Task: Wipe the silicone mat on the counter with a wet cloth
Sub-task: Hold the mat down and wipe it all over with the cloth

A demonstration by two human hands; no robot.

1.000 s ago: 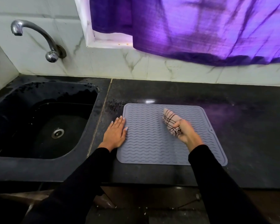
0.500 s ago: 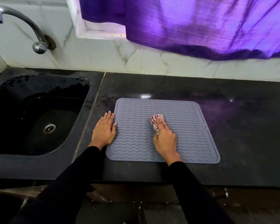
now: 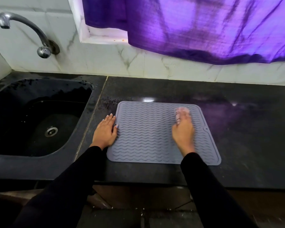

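- We see a grey silicone mat [image 3: 148,134] with wavy ridges lying flat on a dark stone counter [image 3: 247,129], just right of a black sink [image 3: 38,119].
- The left hand [image 3: 105,131] lies flat with straight fingers at the mat's left edge, the thumb over the rim and the other fingers on the counter; it has hold of nothing.
- The right hand [image 3: 183,133] is over the mat's far right part, blurred by movement, with a pale cloth [image 3: 181,112] showing beyond its fingertips near the mat's far right corner.
- We cannot tell from the blur how the right hand's fingers lie on the cloth, whether curled round it or pressing it flat.
- Both arms wear black sleeves [image 3: 209,186].
- A curved metal tap [image 3: 25,30] juts from the marble-patterned wall above the sink.
- A purple curtain [image 3: 204,27] hangs over the window behind the counter, its hem above the wall tiles.
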